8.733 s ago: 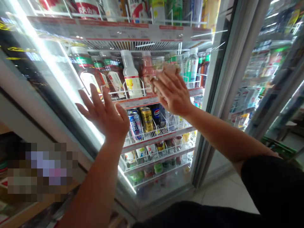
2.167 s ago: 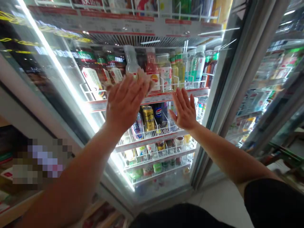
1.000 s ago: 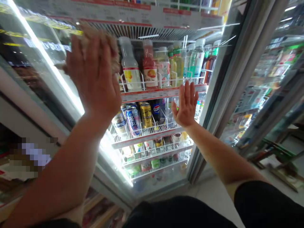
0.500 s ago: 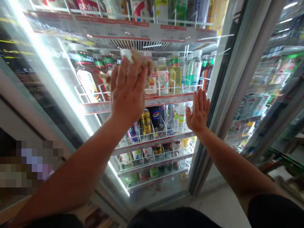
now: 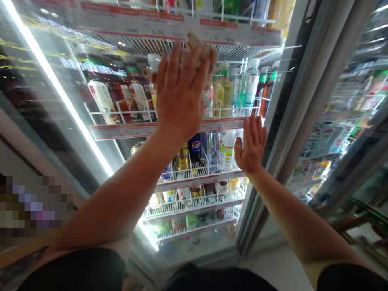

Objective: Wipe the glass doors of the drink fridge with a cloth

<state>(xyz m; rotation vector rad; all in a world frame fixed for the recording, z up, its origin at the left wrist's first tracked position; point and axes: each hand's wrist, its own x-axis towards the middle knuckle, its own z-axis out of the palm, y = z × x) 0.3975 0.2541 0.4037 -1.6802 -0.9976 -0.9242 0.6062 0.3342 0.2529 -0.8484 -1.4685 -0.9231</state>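
My left hand lies flat with a crumpled beige cloth under its fingers, pressing it against the glass door of a drinks cooler. Parts of the cloth stick out beyond the fingertips; the rest is hidden behind the hand. Lower and to the right, my right hand rests on the glass near the door frame, palm forward and fingers stretched out, holding nothing.
Behind the glass, wire shelves hold bottles and cans, among them a dark Pepsi bottle. A bright light strip runs along the left side. More stocked shelves show through the glass at right.
My left hand has slid right and slightly up across the glass, taking the cloth along. My right hand stays on the glass in nearly the same spot.
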